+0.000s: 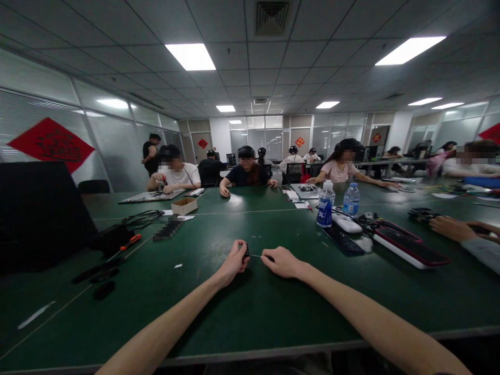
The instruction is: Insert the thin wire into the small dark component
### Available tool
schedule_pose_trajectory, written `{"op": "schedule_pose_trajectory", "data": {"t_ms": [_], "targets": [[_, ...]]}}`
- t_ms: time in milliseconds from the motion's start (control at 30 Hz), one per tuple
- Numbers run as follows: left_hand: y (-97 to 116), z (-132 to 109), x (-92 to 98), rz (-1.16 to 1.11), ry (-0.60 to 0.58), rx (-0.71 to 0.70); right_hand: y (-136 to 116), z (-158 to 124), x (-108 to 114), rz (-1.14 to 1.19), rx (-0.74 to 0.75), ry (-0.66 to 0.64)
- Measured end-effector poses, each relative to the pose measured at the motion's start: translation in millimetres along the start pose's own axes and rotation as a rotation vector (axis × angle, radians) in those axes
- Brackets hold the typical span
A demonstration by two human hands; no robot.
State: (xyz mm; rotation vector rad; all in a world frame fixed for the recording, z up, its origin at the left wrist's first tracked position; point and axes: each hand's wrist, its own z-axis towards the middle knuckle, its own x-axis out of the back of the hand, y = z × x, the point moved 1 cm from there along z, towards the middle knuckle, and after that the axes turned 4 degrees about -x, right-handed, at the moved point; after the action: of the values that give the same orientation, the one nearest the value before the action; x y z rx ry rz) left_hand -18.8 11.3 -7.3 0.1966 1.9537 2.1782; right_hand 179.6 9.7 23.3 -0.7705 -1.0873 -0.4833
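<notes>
My left hand rests on the green table with its fingers curled round a small dark object. A thin pale wire runs from it to my right hand, whose fingers pinch the wire's other end against the table. The two hands are a short gap apart, near the middle of the table in front of me.
A black box and an orange-handled screwdriver lie at left. Two water bottles, a white remote and flat devices sit at right. Another person's hand is at far right. Several people sit along the far side.
</notes>
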Motion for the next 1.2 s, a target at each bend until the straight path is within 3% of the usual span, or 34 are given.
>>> {"op": "schedule_pose_trajectory", "data": {"t_ms": [600, 1200], "targets": [[-1.1, 1.8, 0.4, -0.091, -0.005, -0.037, 2.4, -1.5, 1.0, 0.014, -0.003, -0.033], [5.9, -3.7, -6.6, 0.028, 0.001, -0.054, 1.8, -2.0, 1.6, 0.019, -0.019, -0.036]]}}
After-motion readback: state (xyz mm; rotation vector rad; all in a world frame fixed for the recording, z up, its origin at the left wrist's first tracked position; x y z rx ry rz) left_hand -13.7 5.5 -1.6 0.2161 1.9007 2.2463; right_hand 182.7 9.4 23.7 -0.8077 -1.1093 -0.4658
